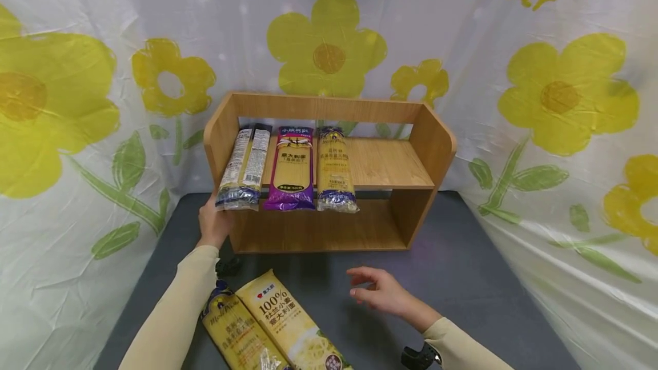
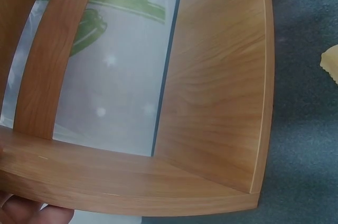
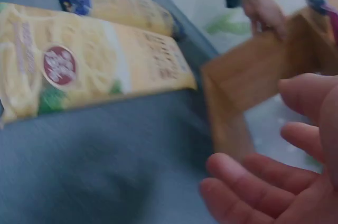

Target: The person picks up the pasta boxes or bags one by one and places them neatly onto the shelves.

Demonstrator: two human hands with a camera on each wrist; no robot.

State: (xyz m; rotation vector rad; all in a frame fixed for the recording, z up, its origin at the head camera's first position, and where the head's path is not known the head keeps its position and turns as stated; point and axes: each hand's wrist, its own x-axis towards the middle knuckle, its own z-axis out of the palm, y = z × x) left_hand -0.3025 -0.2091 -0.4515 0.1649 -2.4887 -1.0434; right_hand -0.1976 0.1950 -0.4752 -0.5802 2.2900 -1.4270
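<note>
My left hand (image 1: 213, 224) grips the left side panel of a two-tier wooden shelf (image 1: 321, 238). In the left wrist view, its fingers (image 2: 53, 214) wrap the panel's outer side at the lower left. Three spaghetti packs lie on the upper tier with their ends jutting over the front: one label-side up (image 1: 253, 159), a purple one (image 1: 293, 167) and a blue-and-yellow one (image 1: 335, 167). My right hand (image 1: 380, 293) hovers over the table in front of the shelf, fingers loosely bent, holding nothing. Beside it lies a pale yellow pasta pack (image 1: 288, 313).
Another blue-and-yellow spaghetti pack (image 1: 239, 330) lies against the pale yellow one at the front of the dark table (image 1: 473, 278). A white curtain with yellow flowers (image 1: 565, 101) hangs behind and along both sides. A dark band (image 1: 418, 357) is on my right wrist.
</note>
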